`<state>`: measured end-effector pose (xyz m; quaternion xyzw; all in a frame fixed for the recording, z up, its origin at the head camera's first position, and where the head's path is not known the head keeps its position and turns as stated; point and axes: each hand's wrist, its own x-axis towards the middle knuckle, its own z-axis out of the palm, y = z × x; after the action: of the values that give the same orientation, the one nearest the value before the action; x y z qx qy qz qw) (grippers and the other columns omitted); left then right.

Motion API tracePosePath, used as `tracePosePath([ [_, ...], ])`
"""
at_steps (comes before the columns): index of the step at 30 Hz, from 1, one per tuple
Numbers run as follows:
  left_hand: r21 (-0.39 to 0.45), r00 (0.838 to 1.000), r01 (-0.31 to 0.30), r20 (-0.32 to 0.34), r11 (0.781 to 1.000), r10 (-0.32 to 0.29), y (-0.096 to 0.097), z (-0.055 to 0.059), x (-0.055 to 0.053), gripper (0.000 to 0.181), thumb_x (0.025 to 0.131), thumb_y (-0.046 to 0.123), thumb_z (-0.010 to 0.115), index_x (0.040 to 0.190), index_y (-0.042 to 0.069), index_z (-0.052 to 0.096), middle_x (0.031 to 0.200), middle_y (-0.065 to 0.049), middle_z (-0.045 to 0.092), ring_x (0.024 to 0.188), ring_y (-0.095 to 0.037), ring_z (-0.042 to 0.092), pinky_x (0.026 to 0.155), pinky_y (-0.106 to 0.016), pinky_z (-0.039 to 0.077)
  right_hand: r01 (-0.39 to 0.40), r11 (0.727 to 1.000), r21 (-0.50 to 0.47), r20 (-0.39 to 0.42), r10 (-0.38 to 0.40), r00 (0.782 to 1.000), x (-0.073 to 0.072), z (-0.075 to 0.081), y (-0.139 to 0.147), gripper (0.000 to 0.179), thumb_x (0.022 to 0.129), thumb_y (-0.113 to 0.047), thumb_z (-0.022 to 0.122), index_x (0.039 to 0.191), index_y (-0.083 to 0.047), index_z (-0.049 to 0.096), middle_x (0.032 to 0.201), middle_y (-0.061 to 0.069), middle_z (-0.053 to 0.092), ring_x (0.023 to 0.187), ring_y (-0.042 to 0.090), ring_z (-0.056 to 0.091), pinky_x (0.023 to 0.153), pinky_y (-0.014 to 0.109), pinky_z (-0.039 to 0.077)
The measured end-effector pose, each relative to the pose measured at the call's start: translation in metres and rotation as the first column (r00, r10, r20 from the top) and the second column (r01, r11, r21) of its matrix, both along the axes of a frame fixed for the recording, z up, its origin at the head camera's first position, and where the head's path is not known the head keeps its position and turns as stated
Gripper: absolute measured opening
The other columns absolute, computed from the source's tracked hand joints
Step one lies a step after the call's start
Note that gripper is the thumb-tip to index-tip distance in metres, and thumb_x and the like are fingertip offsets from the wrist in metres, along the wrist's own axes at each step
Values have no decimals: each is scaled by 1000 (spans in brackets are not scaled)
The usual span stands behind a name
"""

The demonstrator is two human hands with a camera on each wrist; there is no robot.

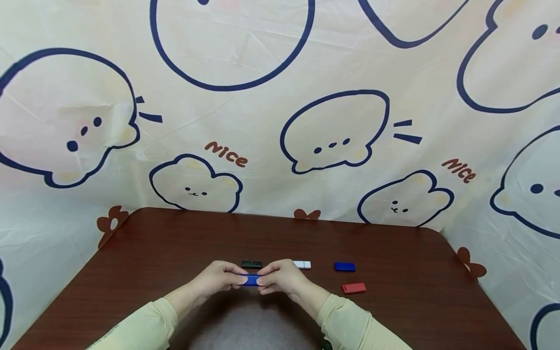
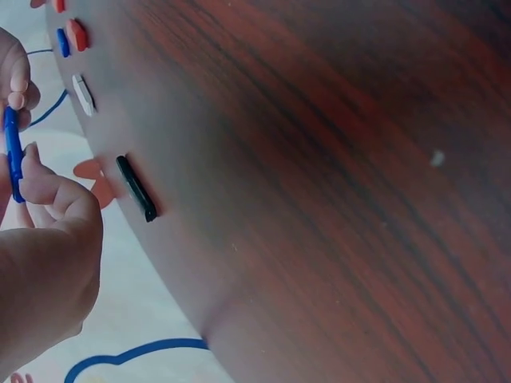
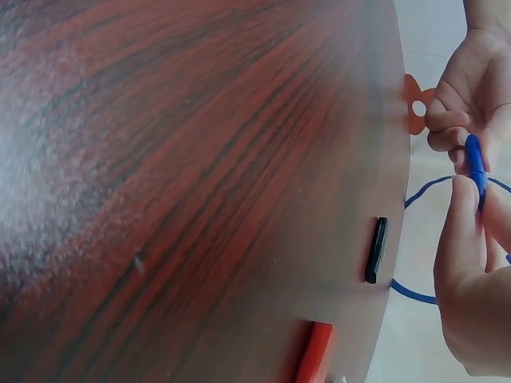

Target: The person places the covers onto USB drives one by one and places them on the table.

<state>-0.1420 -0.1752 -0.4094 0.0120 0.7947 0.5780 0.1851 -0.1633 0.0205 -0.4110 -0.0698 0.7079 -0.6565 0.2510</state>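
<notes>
Between both hands, a slim blue USB flash drive (image 1: 251, 280) is held up level above the table. My left hand (image 1: 220, 277) pinches its left end between thumb and fingers, and my right hand (image 1: 282, 278) pinches the right end the same way. Fingertips cover both ends of the drive. Seen edge-on in the right wrist view, the blue drive (image 3: 475, 163) spans from the left hand (image 3: 471, 96) to the right hand (image 3: 471, 271). Just beyond the hands lie a black flash drive (image 1: 252, 265) and a white one (image 1: 303, 265), the white partly hidden by the right hand.
To the right on the dark wooden table (image 1: 393, 262) lie another blue flash drive (image 1: 344, 267) and a red one (image 1: 354, 288) nearer the front. A cloth (image 1: 262, 121) printed with cartoon animals hangs behind the table and along its sides.
</notes>
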Motion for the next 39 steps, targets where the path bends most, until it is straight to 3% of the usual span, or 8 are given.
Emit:
tracePosePath([
  [12, -16, 1000, 9, -8, 1000, -9, 3, 0, 0, 27, 84, 18, 69, 100, -4, 68, 72, 1, 60, 72, -14, 53, 68, -29, 44, -2, 1000, -2, -1, 2, 1000, -2, -3, 1, 21, 78, 10, 66, 98, 17, 62, 69, 10, 64, 58, 13, 65, 63, 35, 57],
  [23, 72, 1000, -15, 12, 997, 14, 2, 0, -2, 27, 85, 14, 66, 103, -7, 66, 71, 3, 58, 71, -12, 54, 67, -26, 45, 33, 999, -11, 10, -33, 999, -3, 3, -2, 21, 77, 10, 66, 97, 17, 63, 69, 12, 64, 55, 12, 63, 63, 34, 57],
  [30, -4, 1000, 2, -8, 1000, -2, 6, 1, 1, 27, 85, 18, 68, 100, -4, 68, 72, 1, 60, 71, -13, 54, 68, -28, 45, 31, 999, 20, 26, -32, 999, 0, 2, 0, 19, 78, 9, 66, 96, 14, 64, 69, 11, 64, 56, 13, 64, 62, 35, 57],
  [35, 72, 1000, -1, -2, 997, 1, 5, -5, -1, 29, 85, 14, 66, 105, -8, 65, 69, 4, 57, 69, -10, 53, 64, -25, 44, 33, 999, 16, 9, -33, 999, -2, 1, -2, 18, 78, 9, 66, 95, 14, 64, 69, 11, 64, 56, 12, 64, 62, 34, 57],
  [39, 100, 1000, -17, 0, 995, 17, 4, -9, -2, 32, 85, 16, 65, 107, -8, 64, 67, 5, 56, 67, -9, 52, 60, -23, 43, 32, 998, 48, -51, -30, 998, -2, 2, -3, 18, 78, 8, 67, 95, 13, 65, 69, 12, 65, 56, 13, 64, 60, 34, 57],
])
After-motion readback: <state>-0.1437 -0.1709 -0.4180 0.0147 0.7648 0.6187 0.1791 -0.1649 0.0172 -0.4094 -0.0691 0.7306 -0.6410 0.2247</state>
